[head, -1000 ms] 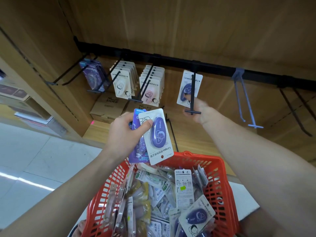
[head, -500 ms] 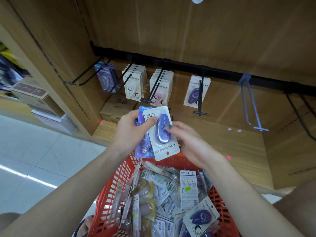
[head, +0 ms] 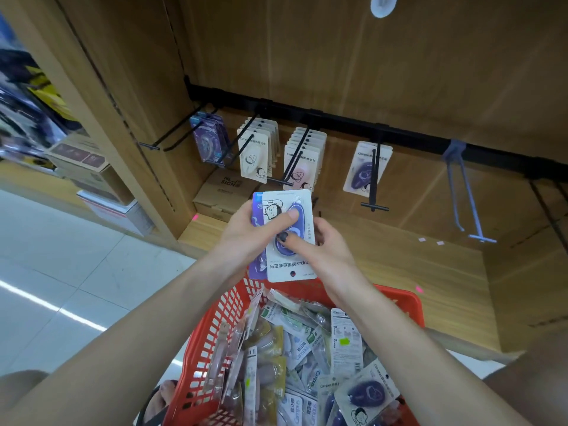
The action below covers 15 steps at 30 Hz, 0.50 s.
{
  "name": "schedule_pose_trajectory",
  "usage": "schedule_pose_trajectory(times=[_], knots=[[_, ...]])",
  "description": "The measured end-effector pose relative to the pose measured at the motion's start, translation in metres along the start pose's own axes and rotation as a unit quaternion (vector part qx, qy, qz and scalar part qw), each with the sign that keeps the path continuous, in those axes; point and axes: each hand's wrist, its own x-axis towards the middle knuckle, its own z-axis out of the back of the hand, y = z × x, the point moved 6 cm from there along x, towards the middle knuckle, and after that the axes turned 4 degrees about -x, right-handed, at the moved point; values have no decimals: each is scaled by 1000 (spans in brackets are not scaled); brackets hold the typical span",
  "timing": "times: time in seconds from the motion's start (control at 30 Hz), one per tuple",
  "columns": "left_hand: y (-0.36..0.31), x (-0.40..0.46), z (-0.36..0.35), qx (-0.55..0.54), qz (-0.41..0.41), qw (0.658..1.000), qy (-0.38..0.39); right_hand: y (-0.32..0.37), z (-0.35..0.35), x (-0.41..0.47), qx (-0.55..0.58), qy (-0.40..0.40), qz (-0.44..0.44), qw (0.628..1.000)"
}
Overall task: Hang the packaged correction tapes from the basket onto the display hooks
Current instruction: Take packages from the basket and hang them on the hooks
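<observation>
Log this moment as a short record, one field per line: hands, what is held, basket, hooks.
left hand: left hand grips a small stack of packs, thumb across the front one
right hand: right hand pinches the front purple correction tape pack
basket: red basket below the hands, full of mixed packs
target hook: black hook carries one purple pack
other hooks: white packs, pink packs; grey hook bare
</observation>
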Motion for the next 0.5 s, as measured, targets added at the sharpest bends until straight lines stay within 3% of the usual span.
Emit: schedule_pose_trajectory(times=[0.07,0.2,0.33,0.5], knots=[[-1,0,5,12,4,1000,-5,-1,-5,-1,55,28,-25,998],[-12,0,24,36,-18,999,-17,2,-16,-3,211,157,-81,961],[-22,-3,41,35,-14,999,2,-1,-25,5,201,189,-91,957],[-33,-11,66,52,4,998,-27,7,-53,7,253,273,-100,923]])
